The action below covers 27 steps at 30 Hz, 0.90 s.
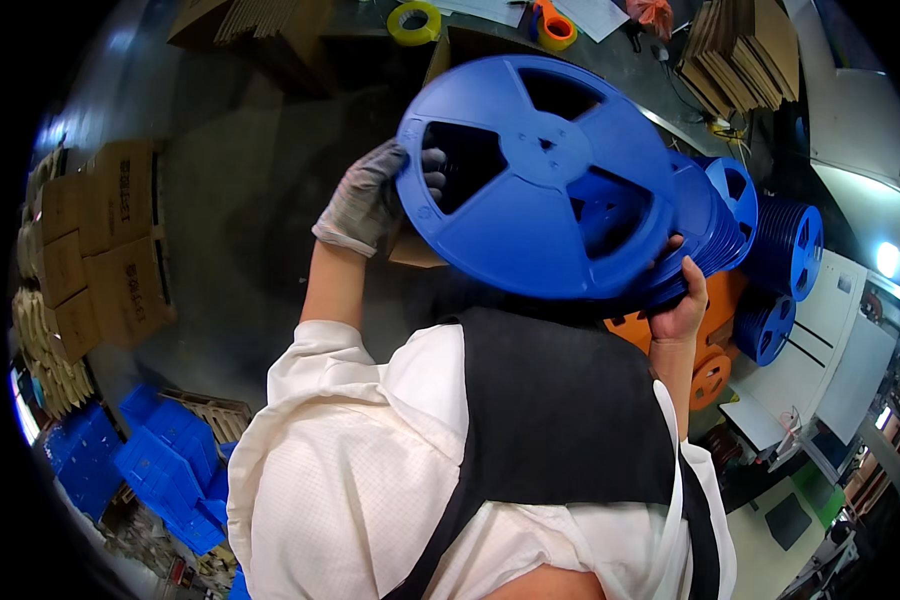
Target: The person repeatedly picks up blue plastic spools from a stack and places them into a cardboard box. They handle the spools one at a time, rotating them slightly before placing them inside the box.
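A large blue plastic reel [545,150] with several cut-out windows faces up in front of my chest, seemingly the front of a stack of blue reels [705,225] running back to the right. My left hand [370,195], in a grey glove, grips its left rim, fingers curled through a window. At the lower right my right hand [682,305] wraps round the edge of the stack; its fingers are partly hidden behind the reels. Under the reels, parts of an open cardboard box [415,248] show.
More blue reels [805,250] and orange reels [712,378] stand at the right. A tape roll [414,23], an orange tape dispenser [553,27] and flat cardboard [740,55] lie on the table beyond. Cartons [120,250] and blue crates [175,460] are stacked at the left.
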Each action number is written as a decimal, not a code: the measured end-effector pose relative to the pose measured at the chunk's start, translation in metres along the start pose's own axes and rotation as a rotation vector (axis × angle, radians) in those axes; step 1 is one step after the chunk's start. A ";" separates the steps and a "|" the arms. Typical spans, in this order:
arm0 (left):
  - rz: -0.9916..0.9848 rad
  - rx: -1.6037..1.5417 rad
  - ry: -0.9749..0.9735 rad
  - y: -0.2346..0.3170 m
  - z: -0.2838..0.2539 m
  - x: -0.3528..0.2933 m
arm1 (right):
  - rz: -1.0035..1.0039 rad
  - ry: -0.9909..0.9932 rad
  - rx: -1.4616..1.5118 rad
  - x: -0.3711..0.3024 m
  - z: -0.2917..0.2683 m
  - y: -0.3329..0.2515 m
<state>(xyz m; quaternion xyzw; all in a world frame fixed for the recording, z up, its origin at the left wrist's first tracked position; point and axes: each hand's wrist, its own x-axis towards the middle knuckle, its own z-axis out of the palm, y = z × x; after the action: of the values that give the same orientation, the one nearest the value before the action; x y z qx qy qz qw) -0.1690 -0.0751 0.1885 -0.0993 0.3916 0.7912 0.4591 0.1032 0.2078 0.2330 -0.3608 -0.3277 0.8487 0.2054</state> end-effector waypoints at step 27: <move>0.172 1.585 0.449 -0.157 -0.030 0.250 | 0.021 0.216 0.106 -0.012 -0.075 -0.010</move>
<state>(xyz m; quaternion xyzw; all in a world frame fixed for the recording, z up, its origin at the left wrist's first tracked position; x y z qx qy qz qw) -0.1881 0.1088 -0.0439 0.1285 0.9218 0.2745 0.2419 0.1683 0.2384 0.2068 -0.4422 -0.2544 0.8231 0.2494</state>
